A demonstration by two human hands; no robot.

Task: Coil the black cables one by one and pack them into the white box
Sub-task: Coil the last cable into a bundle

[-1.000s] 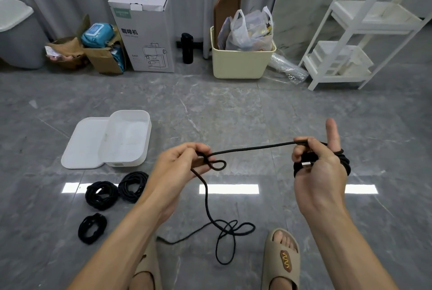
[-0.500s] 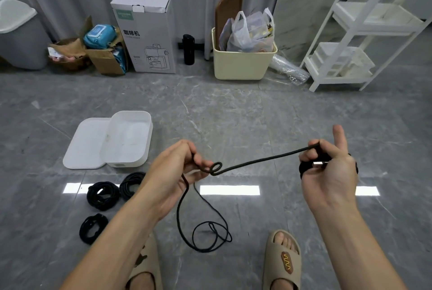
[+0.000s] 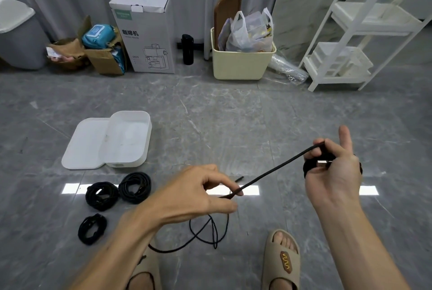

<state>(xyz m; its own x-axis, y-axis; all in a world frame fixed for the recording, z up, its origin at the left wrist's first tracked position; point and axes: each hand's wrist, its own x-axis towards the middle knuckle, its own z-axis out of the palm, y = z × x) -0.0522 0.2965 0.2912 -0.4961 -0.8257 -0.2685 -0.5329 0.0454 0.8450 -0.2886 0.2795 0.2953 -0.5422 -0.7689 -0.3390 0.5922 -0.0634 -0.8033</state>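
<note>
A black cable (image 3: 273,170) runs taut between my two hands above the grey floor. My right hand (image 3: 332,172) grips the wound part of it, coils wrapped around the fingers, index finger pointing up. My left hand (image 3: 194,193) pinches the cable lower down; its loose tail (image 3: 205,233) hangs in loops to the floor between my feet. The white box (image 3: 142,147) sits open on the floor at the left, its lid (image 3: 84,147) lying beside it. Three coiled black cables (image 3: 134,186) (image 3: 101,195) (image 3: 92,229) lie in front of the box.
My sandalled feet (image 3: 281,259) stand at the bottom. Along the far wall are a grey bin (image 3: 18,34), cardboard boxes (image 3: 145,32), a black bottle (image 3: 187,49), a cream tub (image 3: 240,62) with bags and a white shelf rack (image 3: 346,46).
My left hand has dropped lower and moved right along the cable. The small loop near its fingers is gone. The loose tail on the floor has shifted and shortened.
</note>
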